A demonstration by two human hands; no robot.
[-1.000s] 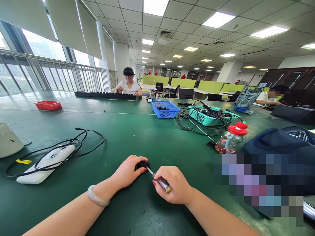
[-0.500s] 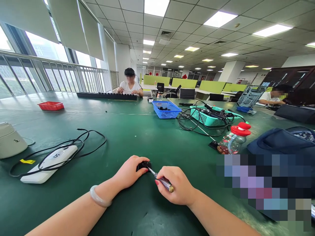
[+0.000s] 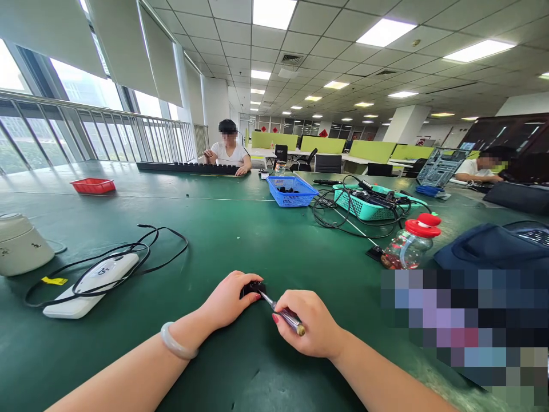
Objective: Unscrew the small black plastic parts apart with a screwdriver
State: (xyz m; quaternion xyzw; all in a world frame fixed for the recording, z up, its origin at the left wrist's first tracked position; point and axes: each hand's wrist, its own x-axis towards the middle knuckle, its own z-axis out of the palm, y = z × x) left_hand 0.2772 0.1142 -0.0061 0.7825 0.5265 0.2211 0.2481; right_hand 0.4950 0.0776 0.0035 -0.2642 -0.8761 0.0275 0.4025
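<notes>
My left hand (image 3: 229, 298) is closed over a small black part (image 3: 253, 288) and presses it onto the green table (image 3: 240, 234) near the front edge. A pale bangle sits on that wrist. My right hand (image 3: 311, 323) pinches a thin metal screwdriver (image 3: 283, 313) with a brass-coloured end. Its tip rests against the black part between the two hands.
A white device (image 3: 88, 284) wrapped in black cable lies at the left, beside a cream appliance (image 3: 19, 243). A red-capped bottle (image 3: 407, 245), a dark blue bag (image 3: 493, 249), blue basket (image 3: 291, 191), teal basket (image 3: 369, 203) and red tray (image 3: 93, 185) stand further off. Two people sit at the far side.
My hands stay on the black part and the screwdriver. The view has shifted slightly, so everything sits a little further right in the picture.
</notes>
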